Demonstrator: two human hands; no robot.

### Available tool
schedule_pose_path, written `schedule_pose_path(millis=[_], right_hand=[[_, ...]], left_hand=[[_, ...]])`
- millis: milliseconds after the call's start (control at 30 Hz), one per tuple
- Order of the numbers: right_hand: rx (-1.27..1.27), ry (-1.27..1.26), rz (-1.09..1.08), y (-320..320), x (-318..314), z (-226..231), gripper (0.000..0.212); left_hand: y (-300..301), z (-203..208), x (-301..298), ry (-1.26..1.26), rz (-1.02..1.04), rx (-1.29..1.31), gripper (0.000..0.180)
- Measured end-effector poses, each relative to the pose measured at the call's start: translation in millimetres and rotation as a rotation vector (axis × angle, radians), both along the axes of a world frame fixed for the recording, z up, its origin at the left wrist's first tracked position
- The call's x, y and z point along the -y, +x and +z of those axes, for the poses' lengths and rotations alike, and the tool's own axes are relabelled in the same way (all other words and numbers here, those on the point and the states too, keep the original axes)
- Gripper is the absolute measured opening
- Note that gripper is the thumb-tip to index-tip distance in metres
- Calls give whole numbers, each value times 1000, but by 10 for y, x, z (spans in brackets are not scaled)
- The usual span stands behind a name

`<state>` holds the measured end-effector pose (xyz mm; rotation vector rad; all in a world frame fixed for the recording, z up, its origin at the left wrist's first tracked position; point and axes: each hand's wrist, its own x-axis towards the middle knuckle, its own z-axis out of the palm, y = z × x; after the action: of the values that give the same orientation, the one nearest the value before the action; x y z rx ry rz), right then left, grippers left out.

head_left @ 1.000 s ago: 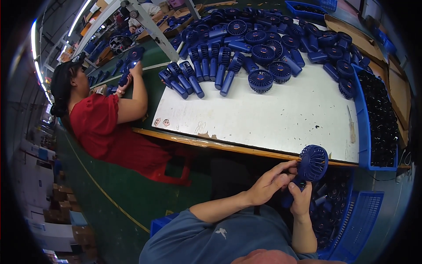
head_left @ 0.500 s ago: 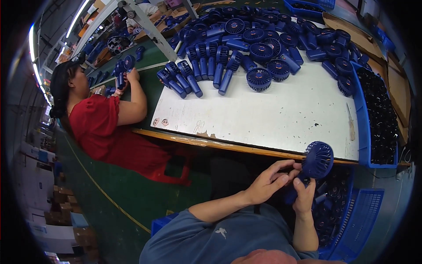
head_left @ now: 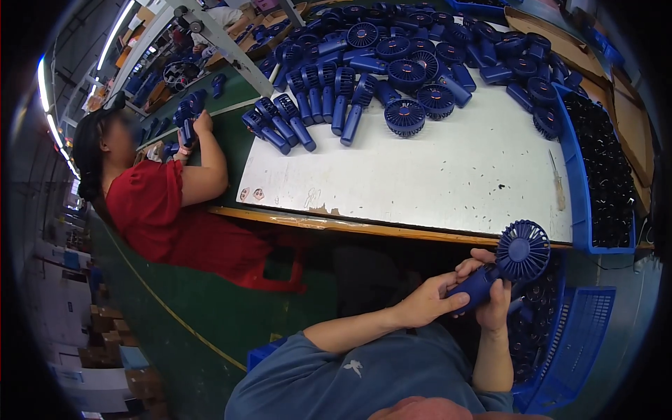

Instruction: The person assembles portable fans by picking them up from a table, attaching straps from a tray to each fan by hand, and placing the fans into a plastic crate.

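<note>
A dark blue handheld fan (head_left: 522,250) is held in front of me, just off the table's near edge, its round caged head tilted up to the right. My left hand (head_left: 435,297) is closed round the lower handle, thumb lying along it. My right hand (head_left: 495,309) grips the handle from the other side, close under the head; some of its fingers are hidden behind the fan. On the white tabletop (head_left: 413,182), several more blue fans (head_left: 343,105) lie in rows and in a heap toward the far side.
A blue bin of small black parts (head_left: 598,182) stands at the table's right end, beside a screwdriver (head_left: 557,180). Below right are a blue crate (head_left: 588,329) and a container of dark parts. At left, a person in red (head_left: 150,192) handles another fan.
The fan has turned in my hands, so its handle now shows and its head leans right. My left hand has moved onto the handle. My view has shifted slightly.
</note>
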<state>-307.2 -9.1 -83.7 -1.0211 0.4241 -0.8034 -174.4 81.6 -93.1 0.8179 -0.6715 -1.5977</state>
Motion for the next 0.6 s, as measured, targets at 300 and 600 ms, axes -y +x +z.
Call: schedule_pose_path(millis=[300,600], right_hand=[[33,199,151,-458,106,-127,69],[-430,135,-924,-2392,53,-853,39]], left_hand=[[-19,-75,50,118,-163,117,61],[90,-181,94,129,-229,322,47]])
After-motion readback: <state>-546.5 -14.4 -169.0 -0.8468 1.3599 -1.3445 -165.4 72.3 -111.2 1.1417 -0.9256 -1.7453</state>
